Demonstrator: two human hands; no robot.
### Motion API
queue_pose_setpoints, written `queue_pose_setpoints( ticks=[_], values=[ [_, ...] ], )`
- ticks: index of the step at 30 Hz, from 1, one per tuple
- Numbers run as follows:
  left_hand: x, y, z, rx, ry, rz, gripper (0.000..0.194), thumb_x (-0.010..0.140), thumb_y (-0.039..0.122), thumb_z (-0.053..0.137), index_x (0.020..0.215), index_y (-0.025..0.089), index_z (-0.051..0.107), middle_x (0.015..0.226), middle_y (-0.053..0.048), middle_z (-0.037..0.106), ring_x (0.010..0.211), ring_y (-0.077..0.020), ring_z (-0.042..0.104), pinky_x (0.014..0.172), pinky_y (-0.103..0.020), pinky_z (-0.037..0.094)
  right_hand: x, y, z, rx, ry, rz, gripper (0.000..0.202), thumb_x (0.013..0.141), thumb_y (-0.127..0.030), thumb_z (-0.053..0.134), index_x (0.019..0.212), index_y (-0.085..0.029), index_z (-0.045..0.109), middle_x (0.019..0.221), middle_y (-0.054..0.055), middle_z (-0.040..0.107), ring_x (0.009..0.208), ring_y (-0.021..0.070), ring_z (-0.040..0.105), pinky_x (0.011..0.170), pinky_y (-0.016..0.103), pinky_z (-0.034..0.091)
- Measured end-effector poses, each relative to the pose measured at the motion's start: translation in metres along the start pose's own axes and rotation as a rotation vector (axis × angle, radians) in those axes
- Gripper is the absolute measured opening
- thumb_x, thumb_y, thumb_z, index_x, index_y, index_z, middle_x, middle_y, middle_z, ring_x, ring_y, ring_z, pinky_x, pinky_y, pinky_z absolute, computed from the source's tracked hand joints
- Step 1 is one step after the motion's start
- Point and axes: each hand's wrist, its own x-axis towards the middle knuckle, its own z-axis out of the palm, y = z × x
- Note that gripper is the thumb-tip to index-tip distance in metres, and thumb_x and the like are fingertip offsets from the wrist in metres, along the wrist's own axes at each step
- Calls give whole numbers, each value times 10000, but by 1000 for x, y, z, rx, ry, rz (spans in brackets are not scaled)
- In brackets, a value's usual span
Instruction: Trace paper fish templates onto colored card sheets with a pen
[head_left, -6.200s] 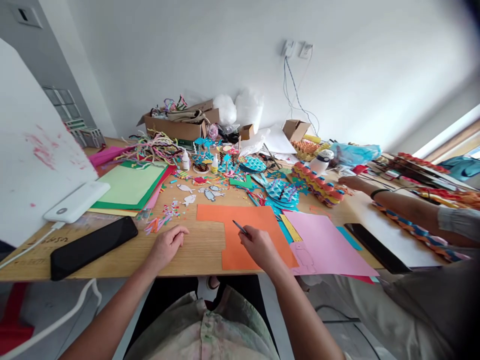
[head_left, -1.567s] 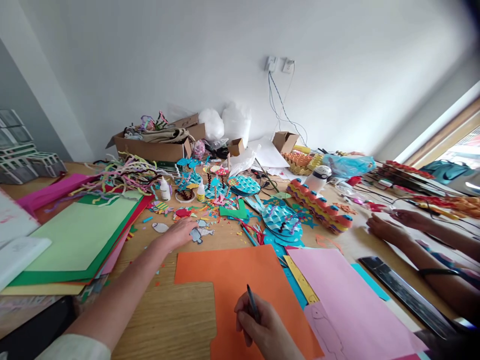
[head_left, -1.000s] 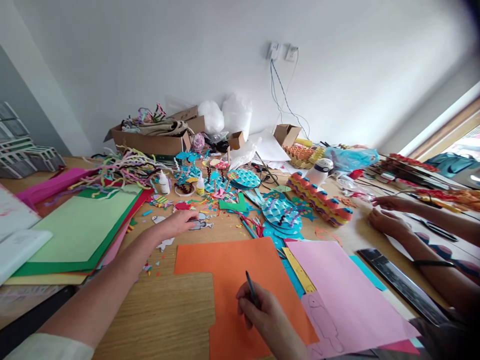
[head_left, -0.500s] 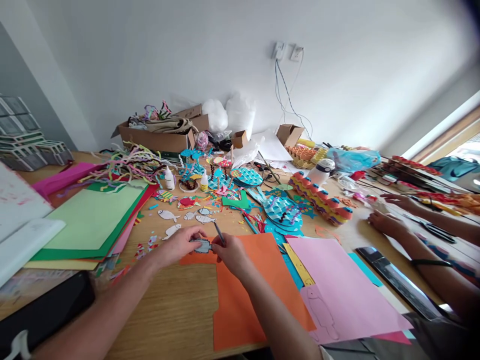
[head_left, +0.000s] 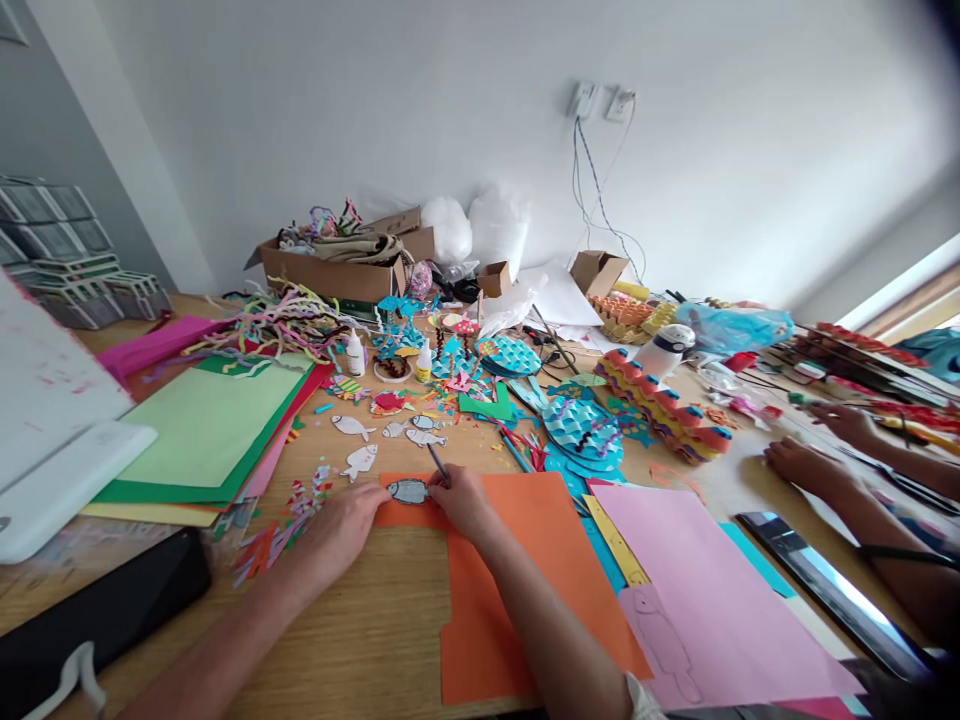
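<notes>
A grey-blue paper fish (head_left: 409, 491) with dark outlines lies flat on the upper left strip of an orange paper sheet (head_left: 540, 580). My left hand (head_left: 346, 525) is closed, its fingertips pressed together at the fish's left end. My right hand (head_left: 466, 503) grips a dark pencil-like pen (head_left: 438, 464), tilted with its upper end to the left. Its fingers are at the fish's tail; the pen's tip is hidden behind them. Just beyond, several white paper fish (head_left: 361, 460) with drawn outlines lie on the wooden table (head_left: 337, 630).
Stacked coloured paper (head_left: 210, 430) and a black case (head_left: 112, 600) lie left. Pink paper (head_left: 720, 590) with a drawn shape is right. Glue bottles (head_left: 355, 354), blue woven paper crafts (head_left: 581, 428) and a painted egg carton (head_left: 660, 405) stand behind. Another person's hands (head_left: 814, 468) are at far right.
The paper fish, held up between both hands before, now lies flat on the orange sheet. My left hand has moved slightly down and left from it. The view has shifted left.
</notes>
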Motion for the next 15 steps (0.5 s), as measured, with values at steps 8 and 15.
queue_pose_setpoints(
  ticks=[8, 15],
  values=[
    [-8, 4, 6, 111, -59, 1, 413, 744, 8, 311, 937, 175, 635, 995, -74, 636, 968, -185, 573, 870, -312, 446, -6, 0, 0, 41, 31, -10, 128, 659, -46, 538, 685, -161, 587, 537, -42, 532, 475, 79, 481, 461, 172, 315],
    [-11, 5, 3, 38, -49, -22, 459, 754, 17, 306, 1000, 200, 648, 1087, -66, 642, 1043, -191, 565, 931, -335, 425, -18, 5, 11, 163, 24, 7, 169, 689, -83, 498, 774, -170, 614, 501, -57, 519, 450, 85, 511, 450, 171, 353]
  ],
)
